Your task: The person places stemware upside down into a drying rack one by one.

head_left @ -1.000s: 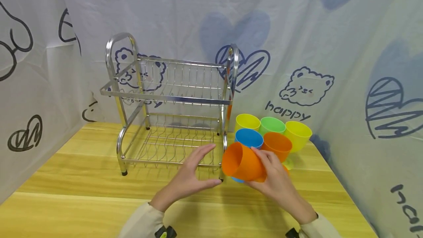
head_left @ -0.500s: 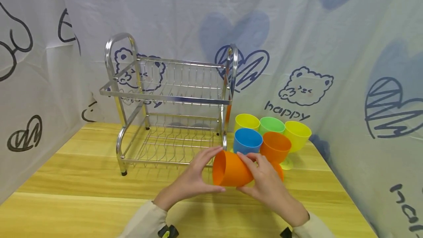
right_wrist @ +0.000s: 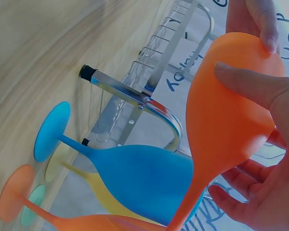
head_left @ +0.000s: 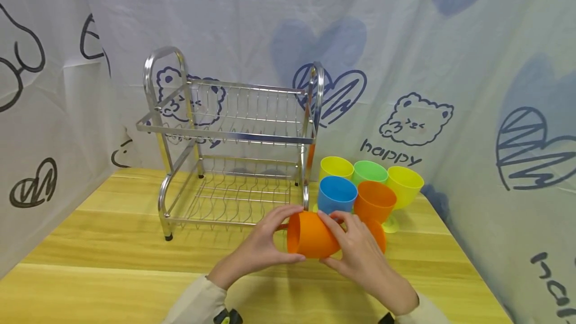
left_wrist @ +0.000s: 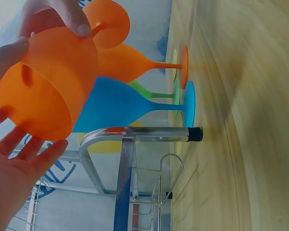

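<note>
An orange plastic goblet (head_left: 315,236) lies sideways in the air between both hands, its mouth facing left. My right hand (head_left: 360,254) grips the bowl, thumb on one side and fingers on the other, as the right wrist view shows on the goblet's bowl (right_wrist: 231,106). My left hand (head_left: 258,249) holds the rim; in the left wrist view its thumb and fingertips meet opposite edges of the mouth. Behind the hands stand a blue goblet (head_left: 337,196) and another orange goblet (head_left: 375,201), both upright.
Two yellow goblets, one at the right (head_left: 405,186), and a green goblet (head_left: 370,171) stand at the back. A two-tier metal dish rack (head_left: 234,136) stands left of them on the wooden table (head_left: 112,284). Printed cloth (head_left: 252,24) hangs behind.
The held orange goblet has moved left and slightly down, turning more sideways. My left hand, apart from it a second ago, now touches its rim. The standing goblets and rack have not moved.
</note>
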`<state>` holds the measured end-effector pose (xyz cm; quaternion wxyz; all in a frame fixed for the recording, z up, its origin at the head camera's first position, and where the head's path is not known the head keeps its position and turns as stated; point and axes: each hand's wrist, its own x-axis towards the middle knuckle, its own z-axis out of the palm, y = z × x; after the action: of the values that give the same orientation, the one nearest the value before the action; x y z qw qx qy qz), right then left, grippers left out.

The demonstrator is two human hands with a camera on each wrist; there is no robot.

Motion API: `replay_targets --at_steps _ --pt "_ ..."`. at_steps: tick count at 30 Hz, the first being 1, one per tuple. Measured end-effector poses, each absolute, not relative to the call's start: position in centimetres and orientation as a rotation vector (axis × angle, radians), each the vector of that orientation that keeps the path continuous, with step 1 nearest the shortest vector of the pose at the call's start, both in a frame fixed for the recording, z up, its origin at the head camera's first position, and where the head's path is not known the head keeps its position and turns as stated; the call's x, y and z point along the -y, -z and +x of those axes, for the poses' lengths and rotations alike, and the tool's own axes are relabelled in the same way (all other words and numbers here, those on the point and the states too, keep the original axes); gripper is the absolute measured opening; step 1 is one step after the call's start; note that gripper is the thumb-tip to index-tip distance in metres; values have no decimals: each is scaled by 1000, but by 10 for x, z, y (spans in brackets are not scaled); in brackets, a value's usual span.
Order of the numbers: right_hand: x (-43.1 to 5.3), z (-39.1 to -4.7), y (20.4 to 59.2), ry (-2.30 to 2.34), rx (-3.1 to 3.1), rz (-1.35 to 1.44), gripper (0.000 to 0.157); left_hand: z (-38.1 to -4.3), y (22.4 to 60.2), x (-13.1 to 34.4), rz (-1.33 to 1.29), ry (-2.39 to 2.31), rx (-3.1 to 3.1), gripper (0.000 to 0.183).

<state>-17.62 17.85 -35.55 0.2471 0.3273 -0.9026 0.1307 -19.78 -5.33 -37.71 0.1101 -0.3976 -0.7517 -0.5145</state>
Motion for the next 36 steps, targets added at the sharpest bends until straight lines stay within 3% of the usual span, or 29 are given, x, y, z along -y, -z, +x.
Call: replay_targets --at_steps 8,13,19,24,30,36 --pt "-180 -165 350 -350 2314 904 90 -197 379 54 -1043 1841 2073 75" --pt "-181 -157 344 -441 2139 977 54 -197 375 57 -920 2048 1991 74" --pt "-178 -156 347 -715 1970 983 44 -198 372 59 -732 2313 1841 75" --pt "-178 -156 348 -1045 2089 821 28 -195 370 58 -658 2502 1695 73" --pt "-176 -161 338 -1884 2263 536 46 -190 368 54 -743 2628 1558 76" --pt "-166 -165 334 -2426 1942 574 59 -188 365 46 -782 2654 1538 82"
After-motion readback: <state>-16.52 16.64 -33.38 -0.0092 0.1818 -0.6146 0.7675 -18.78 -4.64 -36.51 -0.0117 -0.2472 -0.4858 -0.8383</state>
